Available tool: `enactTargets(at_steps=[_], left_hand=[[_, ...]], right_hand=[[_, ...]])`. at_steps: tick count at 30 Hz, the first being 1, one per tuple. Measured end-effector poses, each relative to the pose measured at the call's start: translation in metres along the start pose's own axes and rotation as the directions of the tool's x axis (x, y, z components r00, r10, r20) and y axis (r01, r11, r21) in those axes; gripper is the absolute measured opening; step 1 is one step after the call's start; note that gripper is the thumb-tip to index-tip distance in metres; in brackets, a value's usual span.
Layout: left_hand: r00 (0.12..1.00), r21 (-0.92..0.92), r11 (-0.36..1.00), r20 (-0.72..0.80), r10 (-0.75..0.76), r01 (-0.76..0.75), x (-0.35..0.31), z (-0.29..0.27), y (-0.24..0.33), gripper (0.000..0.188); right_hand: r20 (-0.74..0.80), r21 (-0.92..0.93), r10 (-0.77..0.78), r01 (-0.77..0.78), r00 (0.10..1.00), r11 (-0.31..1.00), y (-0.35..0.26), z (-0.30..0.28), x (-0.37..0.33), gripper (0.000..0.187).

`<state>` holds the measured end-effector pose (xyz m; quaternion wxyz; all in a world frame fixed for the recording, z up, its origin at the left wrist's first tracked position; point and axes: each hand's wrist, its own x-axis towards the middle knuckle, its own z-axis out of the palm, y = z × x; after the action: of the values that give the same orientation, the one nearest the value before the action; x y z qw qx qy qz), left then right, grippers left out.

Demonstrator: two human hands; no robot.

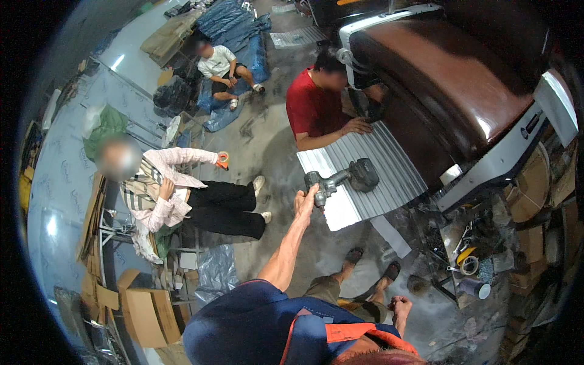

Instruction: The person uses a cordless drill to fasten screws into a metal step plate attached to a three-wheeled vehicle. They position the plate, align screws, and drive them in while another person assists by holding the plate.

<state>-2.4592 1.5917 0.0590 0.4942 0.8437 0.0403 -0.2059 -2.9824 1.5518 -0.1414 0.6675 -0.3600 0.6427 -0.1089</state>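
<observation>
My left arm reaches forward, and my left hand (303, 202) is closed on the head of a dark cordless drill (333, 180). Its handle and bulky battery point right, over a ribbed silvery metal sheet (389, 167). Whether the drill rests on the sheet or hangs just above it, I cannot tell. Low at my right side, my right hand (399, 309) has its fingers curled in; anything inside them is hidden. Across the sheet, a person in a red shirt (307, 112) leans over its far edge with a forearm and hand on it.
A large brown panelled machine body (441, 79) stands at the right. Left, a person in a light pink jacket (161, 188) holds an orange tape dispenser (222, 160). Another person (218, 64) sits on blue plastic sheeting (234, 30). Tools and spools crowd a bench (465, 300); cardboard boxes (143, 316) stand lower left.
</observation>
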Motion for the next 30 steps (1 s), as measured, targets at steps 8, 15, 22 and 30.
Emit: enactTargets(at_steps=[8,15,22,30], left_hand=[[0.993,0.014,0.998,-0.093,-0.067,0.068,0.01,0.0,-0.011,0.082],[0.961,-0.073,0.983,-0.236,0.147,-0.168,-0.051,-0.037,0.005,0.021],[0.506,-0.032,0.929,0.845,-0.172,0.369,-0.174,0.03,0.0,0.016],[0.405,0.205,0.939,0.862,-0.306,0.275,-0.172,0.155,-0.066,0.022]], right_hand=[[0.053,0.036,0.028,-0.03,0.998,0.999,0.008,-0.053,0.018,0.011],[0.027,0.16,0.027,-0.031,0.999,0.987,-0.017,-0.057,0.024,0.02],[0.009,0.156,-0.264,0.259,0.965,0.953,-0.076,0.009,0.082,0.015],[-0.154,0.146,-0.498,0.518,0.854,0.843,-0.204,0.069,0.146,0.016]])
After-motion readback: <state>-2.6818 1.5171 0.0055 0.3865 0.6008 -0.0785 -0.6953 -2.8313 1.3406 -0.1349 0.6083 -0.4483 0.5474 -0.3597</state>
